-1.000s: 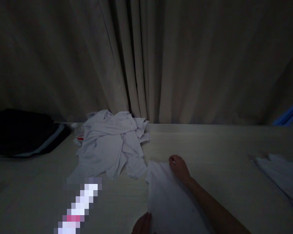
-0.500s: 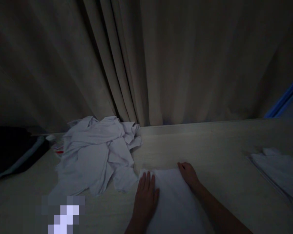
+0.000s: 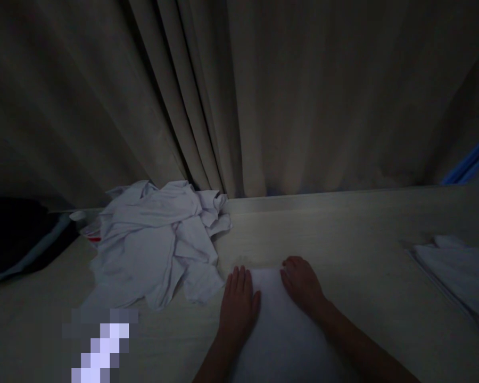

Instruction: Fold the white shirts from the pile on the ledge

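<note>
My left hand (image 3: 237, 308) is spread flat on the left border of a white cloth (image 3: 279, 330), its fingers (image 3: 241, 279) straight, close together and pointing away from me, their tips at the far left corner; the thumb stands a little apart, angled inward over the fabric. Those fingers are loose and only press from above. My right hand (image 3: 303, 282) is at the far right corner, fingers bent inward over the edge, and I cannot tell whether they pinch the fabric or just rest on it. The cloth lies between my two hands, its far edge showing as a short pale line from one set of fingers to the other, and the rest spreads flat toward me across the worktop (image 3: 343, 234) and out of view at the bottom. Just beyond my left fingers, to the left, is a crumpled heap of white fabric (image 3: 155, 244); its nearest corner comes so close that I cannot tell if it touches them. Well apart from my right fingers, at the right-hand side, lies a layered white cloth pile (image 3: 459, 276). Past the heap on the left I see a small item with a red mark (image 3: 91, 234), then a dark stack with a pale band (image 3: 14, 229). A beige curtain (image 3: 283, 96) hangs behind everything, with a blue strip (image 3: 471, 159) at its right end.
</note>
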Available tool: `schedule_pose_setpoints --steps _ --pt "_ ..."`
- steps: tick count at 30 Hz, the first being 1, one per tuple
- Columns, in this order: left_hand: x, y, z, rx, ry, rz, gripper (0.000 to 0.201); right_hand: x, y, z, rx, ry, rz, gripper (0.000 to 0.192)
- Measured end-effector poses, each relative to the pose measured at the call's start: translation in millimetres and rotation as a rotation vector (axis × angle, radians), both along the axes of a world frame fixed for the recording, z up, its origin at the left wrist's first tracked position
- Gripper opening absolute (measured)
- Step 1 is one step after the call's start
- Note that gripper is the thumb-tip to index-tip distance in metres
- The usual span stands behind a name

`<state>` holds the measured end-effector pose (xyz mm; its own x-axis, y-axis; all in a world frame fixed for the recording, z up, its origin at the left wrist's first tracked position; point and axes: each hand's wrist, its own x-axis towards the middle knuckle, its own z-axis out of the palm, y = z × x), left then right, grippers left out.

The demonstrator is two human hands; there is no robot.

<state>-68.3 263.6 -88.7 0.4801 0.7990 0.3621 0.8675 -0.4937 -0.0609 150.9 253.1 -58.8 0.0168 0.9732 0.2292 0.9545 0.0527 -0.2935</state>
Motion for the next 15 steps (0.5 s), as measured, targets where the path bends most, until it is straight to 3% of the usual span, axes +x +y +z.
schedule_pose_setpoints --steps 3,7,15 --pt "1 6 -10.3 -0.006 -0.005 0.034 0.058 -15 -18 -15.5 -0.013 -0.048 0.074 0.048" --pt "-2 5 -24.6 -0.018 -0.032 0.050 0.060 -15 -25 -38.4 -0.096 -0.052 0.070 0.061" --pt "3 11 -20.8 -0.072 -0.049 0.059 0.063 1 -13 -46.5 -0.086 -0.050 0.092 0.065"
